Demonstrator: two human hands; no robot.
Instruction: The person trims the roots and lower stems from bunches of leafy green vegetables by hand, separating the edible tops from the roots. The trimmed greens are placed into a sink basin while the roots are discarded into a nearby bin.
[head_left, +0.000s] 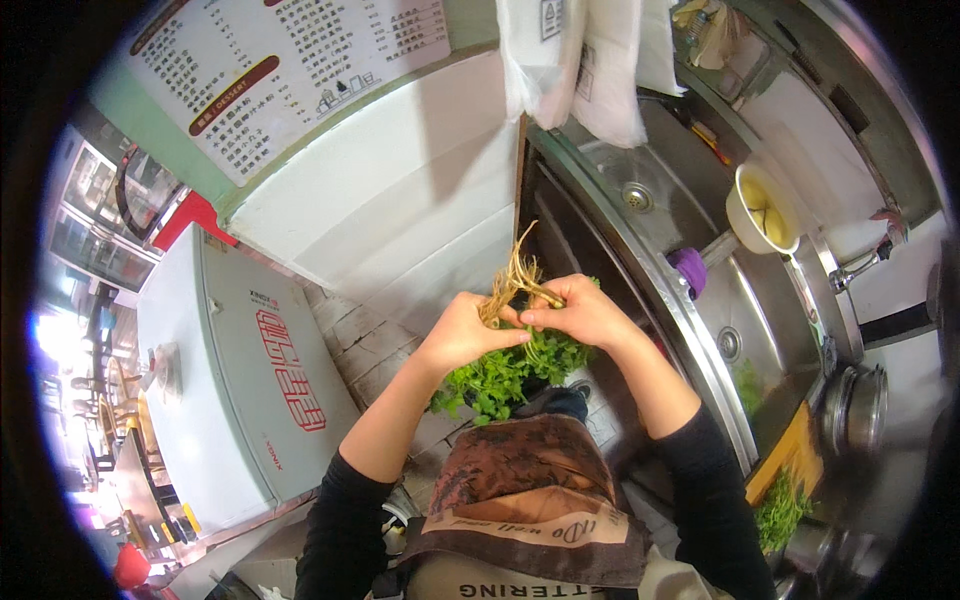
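A bunch of leafy green herbs, perhaps coriander (499, 382), hangs head-down before my apron, its leaves below my hands. Its pale brown roots (517, 277) stick up between my fingers. My left hand (480, 326) is closed around the stems near the root end. My right hand (574, 311) pinches part of the roots and stem bases between thumb and fingers, close against the left fingertips. The hands hide most of the stems. A patterned brown apron (525, 465) lies just under the leaves.
On the right runs a stainless steel sink (772, 315) with a white bowl (761, 210) and a purple cloth (688, 271) at its divider. More greens (784, 510) lie by a wooden board (787, 454). A chest freezer (247, 375) stands left; plastic bags (544, 60) hang ahead.
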